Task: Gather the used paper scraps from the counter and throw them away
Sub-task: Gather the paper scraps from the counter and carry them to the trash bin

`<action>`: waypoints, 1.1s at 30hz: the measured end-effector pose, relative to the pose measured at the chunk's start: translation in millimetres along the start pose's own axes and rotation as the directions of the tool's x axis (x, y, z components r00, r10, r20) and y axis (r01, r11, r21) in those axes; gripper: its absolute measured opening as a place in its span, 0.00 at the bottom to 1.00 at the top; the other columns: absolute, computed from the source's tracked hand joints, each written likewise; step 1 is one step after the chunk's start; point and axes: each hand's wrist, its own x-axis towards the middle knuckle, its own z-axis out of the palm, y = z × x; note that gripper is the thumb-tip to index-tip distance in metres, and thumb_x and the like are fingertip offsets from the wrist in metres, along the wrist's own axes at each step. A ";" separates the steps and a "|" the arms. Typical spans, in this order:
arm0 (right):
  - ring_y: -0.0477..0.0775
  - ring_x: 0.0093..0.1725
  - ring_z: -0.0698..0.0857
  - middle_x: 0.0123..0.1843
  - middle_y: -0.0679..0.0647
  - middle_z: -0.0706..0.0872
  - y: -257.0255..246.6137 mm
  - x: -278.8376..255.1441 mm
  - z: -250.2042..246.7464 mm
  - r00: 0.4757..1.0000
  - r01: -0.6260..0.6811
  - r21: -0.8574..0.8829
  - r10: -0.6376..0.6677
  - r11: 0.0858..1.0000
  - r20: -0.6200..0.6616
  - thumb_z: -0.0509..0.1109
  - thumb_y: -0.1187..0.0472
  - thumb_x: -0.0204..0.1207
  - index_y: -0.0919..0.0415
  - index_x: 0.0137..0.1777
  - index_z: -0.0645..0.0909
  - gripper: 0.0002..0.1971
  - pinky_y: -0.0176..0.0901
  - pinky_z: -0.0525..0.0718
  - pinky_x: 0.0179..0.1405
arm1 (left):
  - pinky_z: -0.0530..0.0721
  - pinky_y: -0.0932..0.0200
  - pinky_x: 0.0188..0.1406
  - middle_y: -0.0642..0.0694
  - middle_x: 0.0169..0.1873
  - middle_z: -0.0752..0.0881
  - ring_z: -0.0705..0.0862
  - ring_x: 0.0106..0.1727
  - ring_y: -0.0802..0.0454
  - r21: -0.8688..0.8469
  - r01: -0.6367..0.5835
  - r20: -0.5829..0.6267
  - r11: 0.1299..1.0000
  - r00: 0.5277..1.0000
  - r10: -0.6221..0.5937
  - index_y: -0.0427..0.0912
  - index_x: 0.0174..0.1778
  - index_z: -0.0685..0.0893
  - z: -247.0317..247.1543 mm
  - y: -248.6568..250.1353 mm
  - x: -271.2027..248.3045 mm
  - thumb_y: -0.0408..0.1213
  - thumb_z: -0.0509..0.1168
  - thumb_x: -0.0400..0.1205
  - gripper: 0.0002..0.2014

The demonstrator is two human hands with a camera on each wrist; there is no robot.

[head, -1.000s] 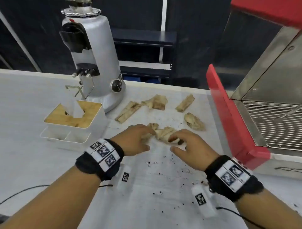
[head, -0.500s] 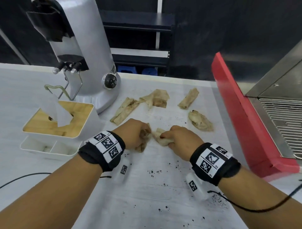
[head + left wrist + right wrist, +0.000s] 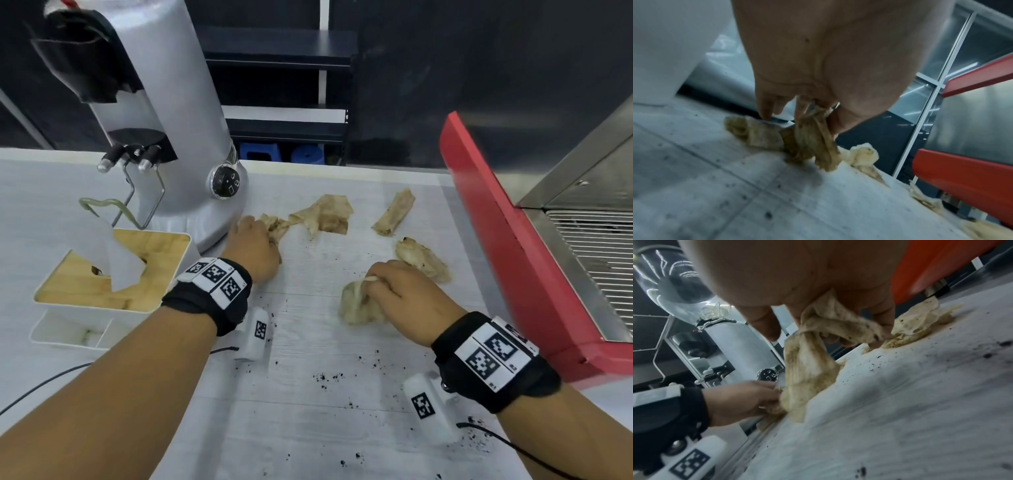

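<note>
Several brown-stained paper scraps lie on the white counter [image 3: 308, 428]. My left hand [image 3: 255, 236] is beside the grinder base. It pinches a crumpled scrap [image 3: 813, 138], and one finger touches a rolled scrap [image 3: 756, 134] lying next to it. My right hand [image 3: 376, 281] grips another crumpled scrap [image 3: 356, 305], which hangs down onto the counter in the right wrist view [image 3: 807, 369]. Loose scraps lie beyond: a crumpled one [image 3: 325, 216], a rolled one [image 3: 394, 212], and one [image 3: 423, 260] just past my right hand.
A silver coffee grinder [image 3: 171, 120] stands at the back left, with a wood-topped tissue box [image 3: 113, 270] in front of it. A red espresso machine [image 3: 513, 257] walls off the right side. Dark coffee grounds [image 3: 325, 377] speckle the counter near me.
My hands have parted from the middle. The left has reached forward and left to the scraps by the grinder, holding its scrap. The right has drawn its scrap to the right.
</note>
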 end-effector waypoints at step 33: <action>0.53 0.45 0.82 0.39 0.48 0.82 61.6 56.4 -25.7 0.886 -0.424 -0.070 0.398 0.903 -0.240 0.73 0.41 0.75 0.54 0.40 0.77 0.17 0.43 0.76 0.38 | 0.75 0.38 0.68 0.45 0.71 0.64 0.64 0.73 0.39 0.135 -0.224 0.152 0.965 0.967 0.203 0.68 0.78 0.54 0.7 78.3 77.6 0.70 0.67 0.62 0.48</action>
